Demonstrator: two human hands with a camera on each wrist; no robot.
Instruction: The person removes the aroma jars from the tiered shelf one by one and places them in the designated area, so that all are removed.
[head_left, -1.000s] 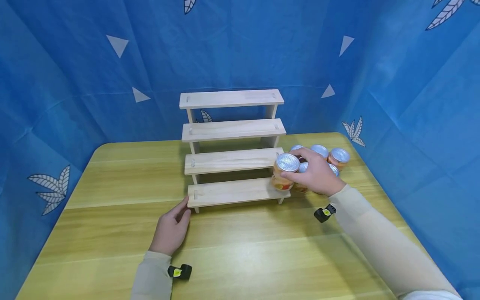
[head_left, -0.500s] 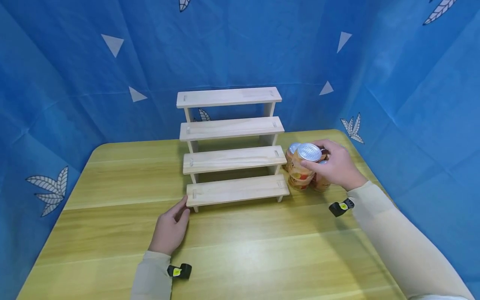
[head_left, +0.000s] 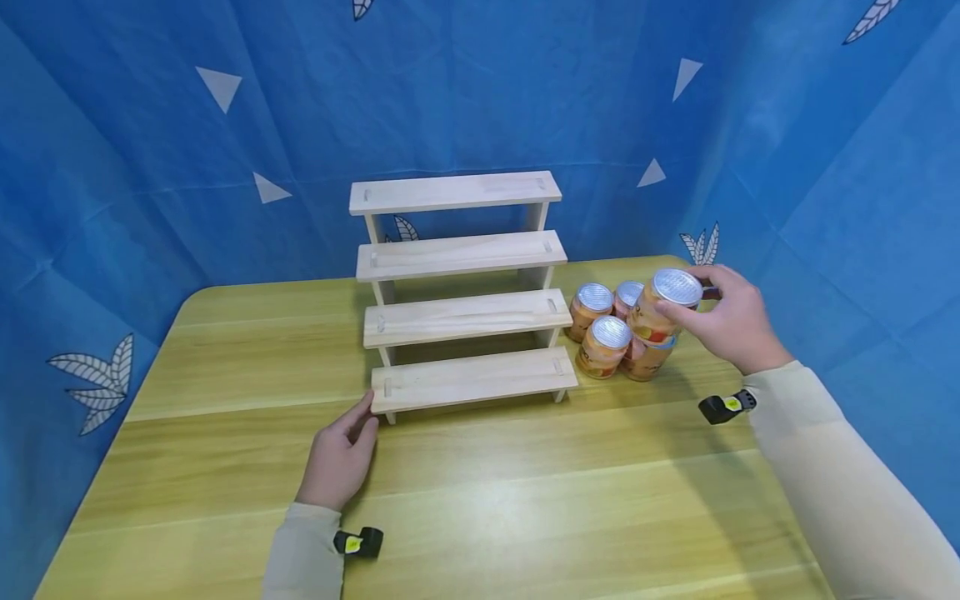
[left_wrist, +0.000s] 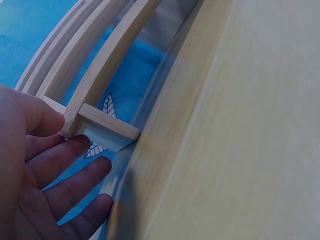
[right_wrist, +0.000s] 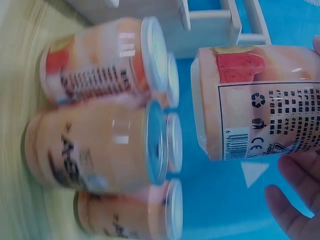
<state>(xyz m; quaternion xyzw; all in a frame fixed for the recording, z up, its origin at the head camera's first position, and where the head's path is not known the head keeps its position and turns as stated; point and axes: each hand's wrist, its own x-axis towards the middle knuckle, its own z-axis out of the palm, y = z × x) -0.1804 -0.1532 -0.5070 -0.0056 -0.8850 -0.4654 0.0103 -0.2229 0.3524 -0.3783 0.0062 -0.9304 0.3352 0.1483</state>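
Observation:
My right hand (head_left: 735, 321) grips a small can (head_left: 675, 287) with a silver lid and an orange fruit label. That can is held up above the other cans, and the right wrist view shows its printed side and barcode. Under and beside it stand several like cans, one (head_left: 603, 346) nearest the shelf's lowest step. My left hand (head_left: 337, 458) holds the front left corner of a wooden four-tier step shelf (head_left: 465, 383) between thumb and index finger. In the left wrist view the other fingers (left_wrist: 75, 192) extend loosely beside the plank end.
The shelf stands on a light wooden table (head_left: 487, 517). Blue cloth (head_left: 450, 83) with leaf and triangle prints hangs behind and on both sides. The grouped cans (right_wrist: 95, 145) stand upright close to the shelf's right end.
My right hand has carried the can from the shelf's lowest step to the right, over the other cans. My left hand has stayed at the shelf's corner. The view has shifted slightly.

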